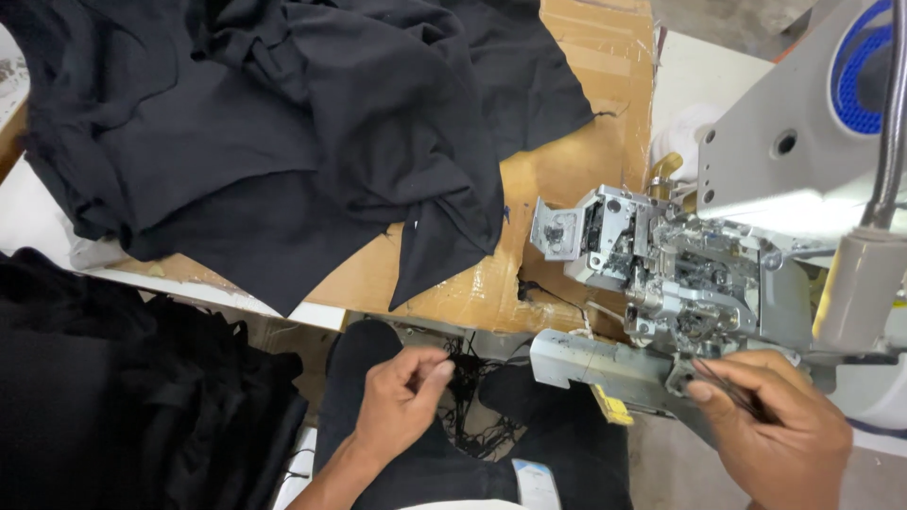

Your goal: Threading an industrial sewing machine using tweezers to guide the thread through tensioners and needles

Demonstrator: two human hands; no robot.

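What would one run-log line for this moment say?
left hand: pinching thread | right hand: tweezers at sewing machine | black cloth heaped on table

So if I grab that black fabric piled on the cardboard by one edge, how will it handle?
Probably floppy: the black fabric lies in soft folds and drapes over the cardboard edge. It looks thin, so likely light. Layers overlap loosely, so pulling one edge may drag neighbouring pieces along rather than lift one cleanly.

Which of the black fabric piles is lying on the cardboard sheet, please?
The large upper pile of black fabric is spread over the cardboard sheet; the other black heap sits lower left, off the cardboard.
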